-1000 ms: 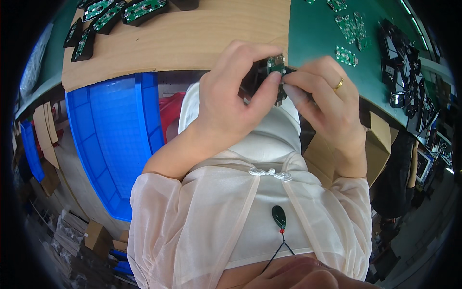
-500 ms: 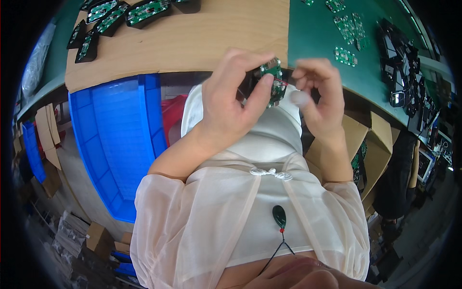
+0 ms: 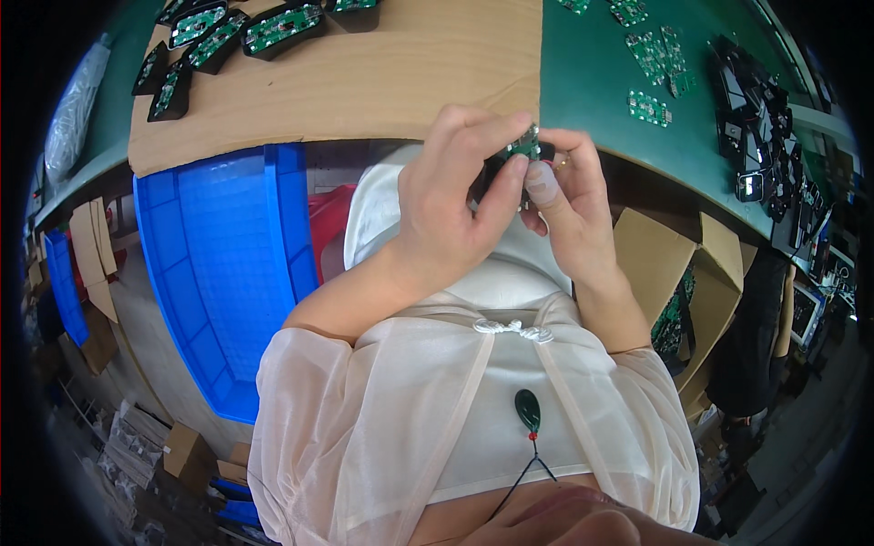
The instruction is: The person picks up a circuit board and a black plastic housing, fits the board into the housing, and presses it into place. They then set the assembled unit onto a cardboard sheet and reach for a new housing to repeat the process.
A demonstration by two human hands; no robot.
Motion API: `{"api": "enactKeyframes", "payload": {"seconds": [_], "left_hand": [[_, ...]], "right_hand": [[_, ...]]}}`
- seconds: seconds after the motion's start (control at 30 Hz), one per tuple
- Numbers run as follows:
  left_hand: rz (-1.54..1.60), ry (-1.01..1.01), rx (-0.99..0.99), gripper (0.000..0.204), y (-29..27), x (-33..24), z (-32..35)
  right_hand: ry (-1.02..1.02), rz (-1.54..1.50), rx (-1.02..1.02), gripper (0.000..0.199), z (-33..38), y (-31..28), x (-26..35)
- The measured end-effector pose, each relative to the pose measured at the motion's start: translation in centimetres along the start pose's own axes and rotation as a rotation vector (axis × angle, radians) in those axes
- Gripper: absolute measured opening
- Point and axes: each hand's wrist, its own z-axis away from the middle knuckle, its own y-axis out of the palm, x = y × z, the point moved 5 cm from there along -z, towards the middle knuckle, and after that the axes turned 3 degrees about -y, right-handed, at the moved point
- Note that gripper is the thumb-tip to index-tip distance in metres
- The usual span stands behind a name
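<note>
green circuit board in a black housing [image 3: 515, 156] sits at upper centre of the frame, held between both hands just below the desk [image 3: 601, 100] edge. left hand [image 3: 452, 211] wraps the part from the left; its fingers curl over the top and the thumb presses the right face, so this grip is closed on the part. right hand [image 3: 569, 205] meets it from the right, thumb [image 3: 543, 187] flat against the part and fingers behind it, grip likewise closed on it. most of the part is hidden by the fingers.

brown cardboard sheet [image 3: 364, 77] covers the desk at upper left, with a row of black-housed boards [image 3: 228, 32] along its far edge. bare green boards [image 3: 651, 64] lie on the green mat at upper right; dark parts [image 3: 760, 118] are stacked further right. blue plastic crate [image 3: 232, 264] stands at left below the desk. dark green pendant [image 3: 527, 409] hangs on a cord at lower centre.
</note>
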Motion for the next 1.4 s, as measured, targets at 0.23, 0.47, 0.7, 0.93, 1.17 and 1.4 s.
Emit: {"api": "enactKeyframes", "payload": {"seconds": [0.23, 0.47, 0.7, 0.93, 1.17, 1.4], "left_hand": [[0.006, 0.042, -0.016, 0.026, 0.1, 0.7, 0.4], [0.104, -0.027, -0.035, 0.031, -0.5, 1.4, 0.2], [0.064, -0.285, 0.434, 0.050, 0.0, 1.4, 0.9], [0.635, -0.554, 0.300, 0.039, -0.2, 2.1, 0.4], [0.738, -0.758, 0.469, 0.031, 0.5, 2.4, 0.6], [0.637, -0.677, 0.268, 0.025, 0.5, 2.6, 1.1]], "right_hand": [[-0.036, -0.038, -0.013, 0.028, -0.9, -0.1, -0.5], [-0.002, -0.153, -0.014, 0.034, -0.2, 0.0, 0.1], [-0.148, 0.003, -0.196, 0.031, 0.6, -2.6, 2.2], [-0.255, 0.093, 0.024, 0.026, 2.6, -0.3, 2.4], [-0.709, 0.795, 0.097, 0.030, 2.2, 0.5, 4.9], [-1.021, 1.092, 0.119, 0.033, 1.8, 0.9, 5.3]]}}
